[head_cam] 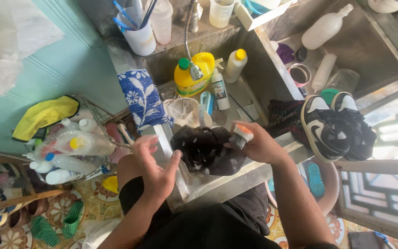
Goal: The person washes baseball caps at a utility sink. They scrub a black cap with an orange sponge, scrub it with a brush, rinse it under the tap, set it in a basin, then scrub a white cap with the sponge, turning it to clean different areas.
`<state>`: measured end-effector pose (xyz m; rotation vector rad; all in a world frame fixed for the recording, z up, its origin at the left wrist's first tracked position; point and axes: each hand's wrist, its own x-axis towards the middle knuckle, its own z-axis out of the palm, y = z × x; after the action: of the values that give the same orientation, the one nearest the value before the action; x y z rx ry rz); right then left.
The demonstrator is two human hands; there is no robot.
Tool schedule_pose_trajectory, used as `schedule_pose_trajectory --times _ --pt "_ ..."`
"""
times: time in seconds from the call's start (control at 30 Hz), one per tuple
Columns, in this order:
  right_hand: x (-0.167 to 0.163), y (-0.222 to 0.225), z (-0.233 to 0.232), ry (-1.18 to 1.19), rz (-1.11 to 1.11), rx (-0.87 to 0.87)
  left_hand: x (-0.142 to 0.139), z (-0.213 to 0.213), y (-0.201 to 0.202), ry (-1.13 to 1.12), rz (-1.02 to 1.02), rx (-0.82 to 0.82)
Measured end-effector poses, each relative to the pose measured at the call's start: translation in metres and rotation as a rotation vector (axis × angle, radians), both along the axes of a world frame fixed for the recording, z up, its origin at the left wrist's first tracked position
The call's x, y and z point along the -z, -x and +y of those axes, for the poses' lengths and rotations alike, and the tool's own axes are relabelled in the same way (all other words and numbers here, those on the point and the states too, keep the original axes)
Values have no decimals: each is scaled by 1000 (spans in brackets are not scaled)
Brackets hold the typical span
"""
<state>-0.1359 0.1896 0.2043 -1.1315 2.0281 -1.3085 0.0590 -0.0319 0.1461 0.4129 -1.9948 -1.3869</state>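
Scrubbing at a steel sink [236, 184]: the right hand [261, 146] gripped a small brush [241, 136] against a dark shoe [208, 150] over the basin, while the left hand [155, 163] steadied the shoe's left side, fingers spread. A black-and-white pair of sneakers [335, 129] rested to the right.

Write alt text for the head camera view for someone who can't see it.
Seen from above, a right hand scrubs a black shoe with a small brush over a steel sink, the left hand steadying it. A black-and-white sneaker pair sits to the right.
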Motion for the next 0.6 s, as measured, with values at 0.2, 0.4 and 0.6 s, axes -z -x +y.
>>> schedule_pose_trajectory --times 0.2,0.4,0.6 --pt "-23 5 -32 -252 211 -342 -52 -34 60 547 -130 744" --pt "-26 8 -30 -320 129 -252 -40 -34 72 24 -518 910" --pt "0 6 -13 59 362 -126 1 -4 53 -785 -316 978"
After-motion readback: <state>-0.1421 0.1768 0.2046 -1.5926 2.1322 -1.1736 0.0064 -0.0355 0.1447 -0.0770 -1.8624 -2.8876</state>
